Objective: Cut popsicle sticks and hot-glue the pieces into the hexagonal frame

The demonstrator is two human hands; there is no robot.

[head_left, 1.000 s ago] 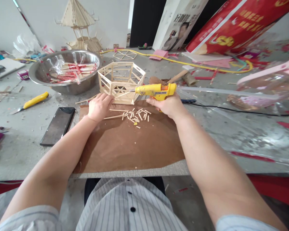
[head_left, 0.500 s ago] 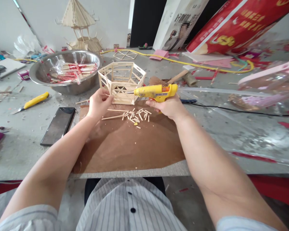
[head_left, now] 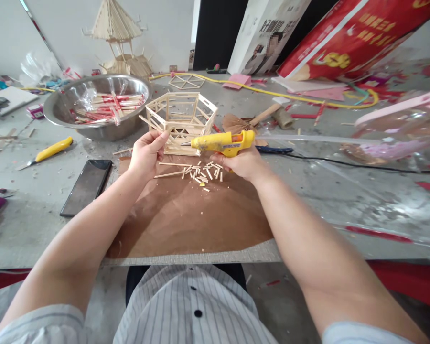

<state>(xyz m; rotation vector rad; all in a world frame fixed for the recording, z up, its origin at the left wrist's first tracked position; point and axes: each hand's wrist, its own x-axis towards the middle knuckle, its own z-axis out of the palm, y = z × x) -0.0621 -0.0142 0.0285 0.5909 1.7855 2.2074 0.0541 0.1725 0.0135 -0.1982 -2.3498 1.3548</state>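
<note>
Across a gray table [head_left: 28, 234], we are seeing the left hand [head_left: 145, 154] pinching a thin stick [head_left: 148, 122], slanting leftward and away from its fingertips [head_left: 161, 138]; to their right, the right hand [head_left: 248, 163] is wrapping a glue gun [head_left: 218, 142] held crosswise, nozzle [head_left: 187, 143] pointing left. Just beyond, nearer the left fingertips, a wooden frame [head_left: 182, 126] is standing.

Right hand [head_left: 249, 163] hides the yellow glue gun [head_left: 220, 142] at its grip, left hand [head_left: 146, 154] masks part of the wooden frame [head_left: 189, 128], and the red bag [head_left: 347, 40] runs out of view
</note>
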